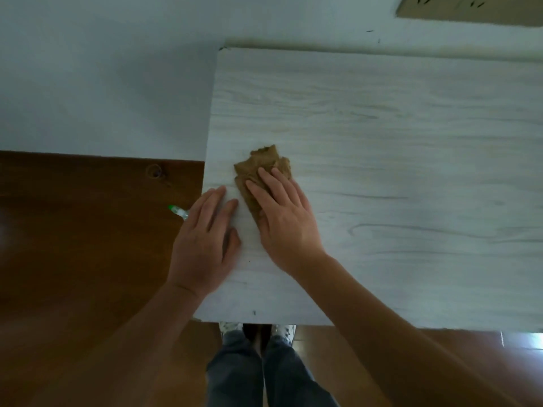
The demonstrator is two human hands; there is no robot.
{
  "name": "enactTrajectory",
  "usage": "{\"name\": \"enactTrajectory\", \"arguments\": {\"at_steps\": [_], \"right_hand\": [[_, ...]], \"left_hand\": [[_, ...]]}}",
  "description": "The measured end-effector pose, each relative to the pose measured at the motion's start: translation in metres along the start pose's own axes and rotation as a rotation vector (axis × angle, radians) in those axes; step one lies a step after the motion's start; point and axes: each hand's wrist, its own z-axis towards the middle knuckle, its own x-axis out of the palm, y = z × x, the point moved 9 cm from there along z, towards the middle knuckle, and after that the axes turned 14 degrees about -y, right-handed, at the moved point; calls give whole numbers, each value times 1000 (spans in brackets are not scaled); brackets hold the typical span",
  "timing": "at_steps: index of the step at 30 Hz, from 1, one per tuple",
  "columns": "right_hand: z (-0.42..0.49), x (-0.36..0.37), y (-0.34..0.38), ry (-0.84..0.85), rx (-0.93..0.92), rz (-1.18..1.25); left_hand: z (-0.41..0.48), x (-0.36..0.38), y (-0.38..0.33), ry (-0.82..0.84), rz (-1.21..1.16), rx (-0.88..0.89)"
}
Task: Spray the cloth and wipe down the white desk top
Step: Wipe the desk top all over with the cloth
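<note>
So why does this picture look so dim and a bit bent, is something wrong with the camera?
Head view: the light is low and bluish, so the white desk top reads grey. The wide-angle lens bows the desk's far edge. A soft shadow sits under the left hand. No strong glare. The right hand and brown cloth are fairly sharp, and the green-tipped object beside the left hand is small and blurry.
</note>
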Motion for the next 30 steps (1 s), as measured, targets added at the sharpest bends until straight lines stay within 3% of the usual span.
{"name": "enactTrajectory", "arguments": {"at_steps": [8, 12, 17, 25, 30], "right_hand": [[122, 7, -30, 150, -312, -94], [191, 11, -32, 143, -208, -147], [188, -13, -34, -97, -46, -215], [225, 4, -47, 132, -244, -210], [253, -2, -47, 154, -299, -240]], "left_hand": [[-1, -1, 0, -14, -39, 13], [-2, 0, 1, -23, -58, 7], [-3, 2, 4, -27, -75, -7], [-2, 2, 5, -28, -100, -27], [-3, 3, 4, -17, -92, -25]]}}
